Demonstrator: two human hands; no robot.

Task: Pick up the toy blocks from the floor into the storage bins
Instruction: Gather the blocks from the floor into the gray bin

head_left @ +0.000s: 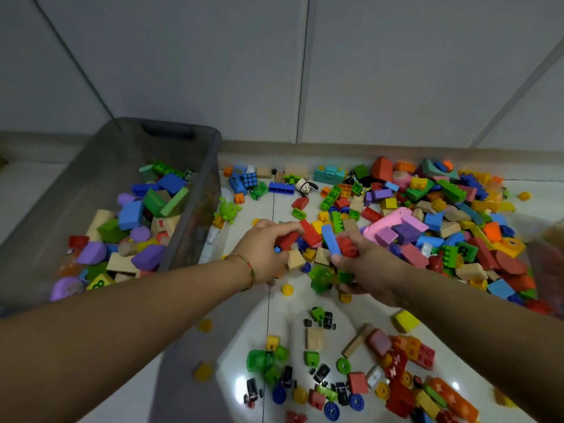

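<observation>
Both hands in the block pile (427, 215) on a tiled floor (283, 315).
Left hand (265, 248) grips a red block (287, 241); right hand (366, 270) holds a blue bar (331, 239) and a red brick (348, 247). Grey bin (195, 138) at left, partly filled with blocks.

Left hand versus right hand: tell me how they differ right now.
The left hand grips a red block; the right hand holds a blue bar and a red studded brick. The left hand's wrist wears a thread bracelet; the right hand's shows none. The left hand is nearer the grey bin. Both clutch toy pieces.
</observation>
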